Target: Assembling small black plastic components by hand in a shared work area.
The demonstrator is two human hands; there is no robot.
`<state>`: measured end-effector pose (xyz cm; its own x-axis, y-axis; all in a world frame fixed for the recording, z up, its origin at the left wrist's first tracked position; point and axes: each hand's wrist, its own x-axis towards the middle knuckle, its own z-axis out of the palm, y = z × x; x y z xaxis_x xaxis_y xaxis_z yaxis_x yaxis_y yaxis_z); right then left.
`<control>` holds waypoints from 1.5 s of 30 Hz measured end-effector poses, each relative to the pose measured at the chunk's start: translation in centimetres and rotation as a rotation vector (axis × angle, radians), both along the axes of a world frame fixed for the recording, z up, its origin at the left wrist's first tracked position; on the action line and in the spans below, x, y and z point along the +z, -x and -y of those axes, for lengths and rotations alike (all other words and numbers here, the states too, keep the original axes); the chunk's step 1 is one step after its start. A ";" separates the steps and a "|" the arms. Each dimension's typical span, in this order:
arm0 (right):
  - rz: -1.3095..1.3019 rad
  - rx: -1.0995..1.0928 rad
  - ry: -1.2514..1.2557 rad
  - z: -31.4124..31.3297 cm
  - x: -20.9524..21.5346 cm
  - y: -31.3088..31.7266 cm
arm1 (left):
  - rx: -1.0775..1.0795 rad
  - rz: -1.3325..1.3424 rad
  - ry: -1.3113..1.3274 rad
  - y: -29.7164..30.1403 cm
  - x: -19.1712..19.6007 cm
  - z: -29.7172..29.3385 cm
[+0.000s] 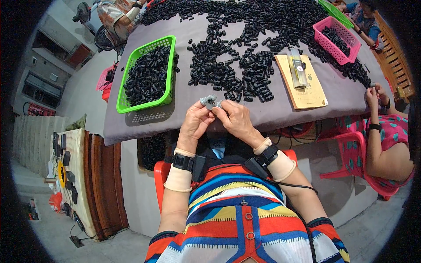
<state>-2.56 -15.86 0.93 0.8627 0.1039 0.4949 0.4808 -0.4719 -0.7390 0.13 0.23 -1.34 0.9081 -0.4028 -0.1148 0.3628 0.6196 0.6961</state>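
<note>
Above the near edge of the table, my two hands meet at the fingertips. My left hand (pixel 198 119) is closed, thumb and forefinger pinching a small dark piece (pixel 211 105), mostly hidden by the fingers. From the other side, my right hand (pixel 238 121) pinches at the same piece. Grey coverings wrap fingertips on both hands. Just beyond them lie many small black cylindrical plastic parts (pixel 258 79) in a loose heap. To the left stands a green basket (pixel 172 65) filled with similar black parts.
On the grey tablecloth (pixel 184 33), a tan notebook (pixel 312 97) lies right, with a clear ruler-like case (pixel 298 70) on it. A pink basket (pixel 322 41) of black parts stands farther right. Co-workers sit right and far left; a wooden bench (pixel 105 184) stands lower left.
</note>
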 end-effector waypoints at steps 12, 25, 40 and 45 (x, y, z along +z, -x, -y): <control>0.027 -0.024 0.010 -0.3 -0.3 -0.1 | -0.034 -0.005 0.003 -0.2 0.0 -0.2; 0.052 -0.062 0.013 -0.5 -0.4 -0.2 | 0.015 -0.031 -0.076 0.0 0.6 0.3; 0.044 -0.055 0.044 -0.5 -0.4 -0.1 | 0.052 -0.013 -0.087 0.2 0.8 0.7; 0.059 -0.066 0.052 -0.6 -0.4 -0.2 | 0.051 0.000 -0.109 0.1 0.8 0.7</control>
<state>-2.39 -15.29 0.56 0.8383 0.0744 0.5402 0.4891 -0.5407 -0.6845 0.03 -0.52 -0.57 0.9270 -0.3411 -0.1558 0.3331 0.5578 0.7602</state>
